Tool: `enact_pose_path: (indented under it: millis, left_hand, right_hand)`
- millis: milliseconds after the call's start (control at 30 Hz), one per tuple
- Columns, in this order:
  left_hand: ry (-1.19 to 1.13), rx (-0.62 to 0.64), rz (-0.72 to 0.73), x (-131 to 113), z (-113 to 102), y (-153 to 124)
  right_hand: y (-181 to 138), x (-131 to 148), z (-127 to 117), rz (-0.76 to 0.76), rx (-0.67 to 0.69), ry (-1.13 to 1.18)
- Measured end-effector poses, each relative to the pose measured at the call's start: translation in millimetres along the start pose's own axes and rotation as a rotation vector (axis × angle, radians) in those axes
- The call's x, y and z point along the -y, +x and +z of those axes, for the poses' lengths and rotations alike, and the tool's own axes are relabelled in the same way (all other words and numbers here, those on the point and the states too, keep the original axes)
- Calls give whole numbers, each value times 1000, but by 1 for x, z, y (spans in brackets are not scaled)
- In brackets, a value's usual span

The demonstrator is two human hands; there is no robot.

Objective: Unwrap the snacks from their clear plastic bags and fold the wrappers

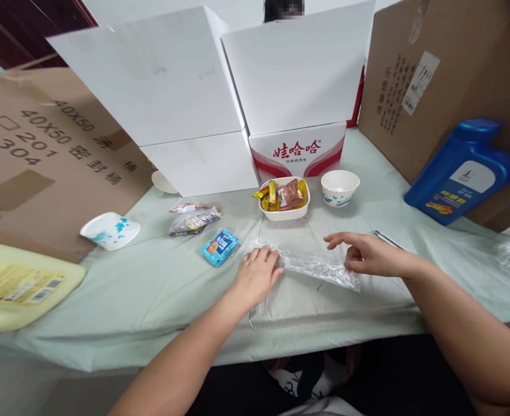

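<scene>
A crinkled clear plastic bag [319, 270] lies folded into a long strip on the table. My left hand [258, 273] rests on its left end, palm down with the fingers laid over the plastic. At the other end is my right hand [371, 254], its index finger stretched out and the other fingers loosely bent. The right thumb is close to the bag's edge; I cannot tell if it touches. Just behind the right hand lies a pen [387, 238], partly covered. To the left of my left hand is a blue snack packet [220, 247].
Behind the bag stand a white tray [285, 215] of wrapped snacks and a paper bowl [340, 190]. Another bowl [111, 231] lies tipped at left, near shiny packets [194, 218]. White boxes [298, 75], a blue bottle [462, 173] and a yellow jug [25, 283] surround the area.
</scene>
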State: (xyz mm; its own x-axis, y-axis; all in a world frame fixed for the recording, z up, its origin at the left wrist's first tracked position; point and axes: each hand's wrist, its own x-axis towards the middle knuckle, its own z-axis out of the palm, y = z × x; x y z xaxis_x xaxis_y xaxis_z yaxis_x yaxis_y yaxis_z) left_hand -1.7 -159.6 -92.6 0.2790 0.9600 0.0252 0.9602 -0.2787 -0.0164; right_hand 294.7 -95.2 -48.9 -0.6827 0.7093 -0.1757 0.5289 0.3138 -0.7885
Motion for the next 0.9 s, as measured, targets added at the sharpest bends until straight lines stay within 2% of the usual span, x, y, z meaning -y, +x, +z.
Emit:
enact_pose_path:
  millis: [100,167,300,400,433,500,567,700,800,900]
  left_hand:
    - [-22,-16,7,-7,2,-4]
    - [-72,19,53,-13,4,-8]
    - [-181,134,326,-25,14,-15]
    - [-212,164,549,-30,22,-17]
    - [-220,159,604,-32,24,-16]
    - [-238,148,680,-35,25,-16]
    - [-242,141,707,-38,25,-16]
    - [-218,132,687,-40,23,-16]
    - [-200,145,671,-41,24,-17]
    - [-196,137,664,-42,26,-16]
  right_hand:
    - [-6,12,4,-161,168,150]
    - [-10,20,6,-205,309,193]
    - [-16,31,9,-188,572,278]
    - [-17,33,11,-213,772,476]
    - [-15,32,13,-225,802,547]
    - [-10,29,17,-252,750,688]
    - [-1,23,24,-239,565,829]
    - [23,7,41,11,206,1031]
    - [38,-4,52,160,95,1093]
    - [47,-9,58,201,47,1120]
